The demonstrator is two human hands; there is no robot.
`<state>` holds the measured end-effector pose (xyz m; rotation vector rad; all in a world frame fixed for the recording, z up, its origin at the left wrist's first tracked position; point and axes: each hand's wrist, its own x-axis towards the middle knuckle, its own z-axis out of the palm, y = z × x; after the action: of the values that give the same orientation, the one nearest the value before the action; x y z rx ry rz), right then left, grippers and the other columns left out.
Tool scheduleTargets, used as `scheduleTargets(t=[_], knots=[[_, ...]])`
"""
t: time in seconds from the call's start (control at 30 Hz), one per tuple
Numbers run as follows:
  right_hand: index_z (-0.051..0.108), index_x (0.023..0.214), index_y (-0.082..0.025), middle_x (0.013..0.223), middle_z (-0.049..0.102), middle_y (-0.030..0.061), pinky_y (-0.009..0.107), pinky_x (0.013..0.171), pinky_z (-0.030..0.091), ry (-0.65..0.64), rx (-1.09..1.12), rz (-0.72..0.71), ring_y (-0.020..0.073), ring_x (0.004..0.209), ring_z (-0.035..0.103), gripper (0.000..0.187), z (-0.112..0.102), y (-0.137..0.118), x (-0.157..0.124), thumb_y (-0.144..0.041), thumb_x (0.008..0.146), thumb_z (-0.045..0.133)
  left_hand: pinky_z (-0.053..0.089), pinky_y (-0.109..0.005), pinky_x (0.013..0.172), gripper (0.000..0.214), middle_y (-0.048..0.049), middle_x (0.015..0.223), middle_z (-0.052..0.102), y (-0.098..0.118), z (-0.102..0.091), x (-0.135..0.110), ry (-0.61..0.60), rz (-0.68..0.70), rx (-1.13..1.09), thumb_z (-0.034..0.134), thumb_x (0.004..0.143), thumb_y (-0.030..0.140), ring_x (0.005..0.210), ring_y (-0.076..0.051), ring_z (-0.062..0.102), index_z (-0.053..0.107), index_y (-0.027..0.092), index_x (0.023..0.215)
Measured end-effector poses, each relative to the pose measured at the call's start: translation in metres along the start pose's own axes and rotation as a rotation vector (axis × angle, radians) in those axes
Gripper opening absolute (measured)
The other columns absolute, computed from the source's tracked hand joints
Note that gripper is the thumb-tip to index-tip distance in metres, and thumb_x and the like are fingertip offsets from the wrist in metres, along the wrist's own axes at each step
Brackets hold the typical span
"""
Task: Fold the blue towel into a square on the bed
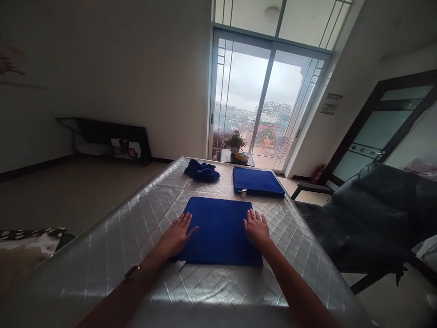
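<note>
A flat, folded blue cloth (220,232) lies on the silver quilted table cover (208,284) in front of me, a small white tag at its near left corner. My left hand (175,237) rests on its left edge, fingers stretched out and thumb spread. On its right edge lies my right hand (256,229), palm down with the fingers extended. Beyond it, to the right, is a neat stack of folded blue cloth (257,181) with a white tag. A crumpled blue cloth (202,171) sits at the far left of the table.
A black armchair (362,218) stands close along the table's right side. Past the far edge, a small dark table (225,158) holds a potted plant (235,142) before glass sliding doors (252,100). A low black bench (109,136) is against the left wall.
</note>
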<state>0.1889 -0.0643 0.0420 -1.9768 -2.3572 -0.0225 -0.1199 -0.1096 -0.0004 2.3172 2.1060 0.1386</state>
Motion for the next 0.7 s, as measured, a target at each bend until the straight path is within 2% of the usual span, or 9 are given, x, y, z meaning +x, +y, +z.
scheduleTargets(t=[0.13, 0.27, 0.43, 0.6, 0.7], knots=[[0.026, 0.152, -0.007, 0.159, 0.022, 0.0096, 0.040, 0.117, 0.010, -0.027, 0.062, 0.052, 0.0221, 0.147, 0.017, 0.061, 0.018, 0.006, 0.014, -0.036, 0.099, 0.018, 0.018, -0.041, 0.119, 0.070, -0.0155, 0.159, 0.024, -0.002, 0.001, 0.000, -0.003, -0.002, -0.034, 0.021, 0.100, 0.054, 0.148, -0.024, 0.019, 0.026, 0.007, 0.151], [0.023, 0.153, -0.009, 0.160, 0.018, 0.0074, 0.038, 0.118, 0.009, -0.044, 0.110, 0.063, 0.0209, 0.148, 0.015, 0.061, 0.032, 0.011, 0.017, -0.038, 0.099, 0.018, 0.019, -0.042, 0.119, 0.066, -0.0146, 0.159, 0.023, -0.004, 0.005, 0.002, 0.003, 0.014, -0.017, 0.022, 0.101, 0.051, 0.148, -0.025, 0.018, 0.027, 0.009, 0.151], [0.020, 0.154, -0.011, 0.161, 0.016, 0.0064, 0.037, 0.118, 0.007, -0.043, 0.145, 0.078, 0.0198, 0.148, 0.013, 0.061, 0.034, 0.012, 0.017, -0.038, 0.099, 0.018, 0.016, -0.039, 0.119, 0.065, -0.0142, 0.160, 0.018, -0.006, 0.001, 0.004, -0.071, -0.002, -0.029, 0.019, 0.102, 0.048, 0.149, -0.023, 0.012, 0.023, 0.007, 0.152], [0.021, 0.153, -0.010, 0.160, 0.018, 0.0078, 0.038, 0.118, 0.006, -0.016, 0.157, 0.081, 0.0198, 0.148, 0.013, 0.061, 0.035, 0.011, 0.017, -0.037, 0.099, 0.019, 0.016, -0.037, 0.118, 0.069, -0.0167, 0.159, 0.018, -0.009, -0.014, 0.007, -0.136, -0.075, -0.049, 0.015, 0.101, 0.050, 0.148, -0.023, 0.017, 0.023, 0.003, 0.151], [0.021, 0.153, -0.010, 0.160, 0.017, 0.0076, 0.039, 0.118, 0.006, -0.017, 0.165, 0.082, 0.0201, 0.148, 0.013, 0.061, 0.035, 0.010, 0.017, -0.036, 0.099, 0.019, 0.015, -0.038, 0.119, 0.077, -0.0187, 0.159, 0.018, 0.007, -0.021, 0.014, -0.108, -0.048, -0.051, 0.014, 0.099, 0.056, 0.148, -0.025, 0.016, 0.023, -0.001, 0.150]])
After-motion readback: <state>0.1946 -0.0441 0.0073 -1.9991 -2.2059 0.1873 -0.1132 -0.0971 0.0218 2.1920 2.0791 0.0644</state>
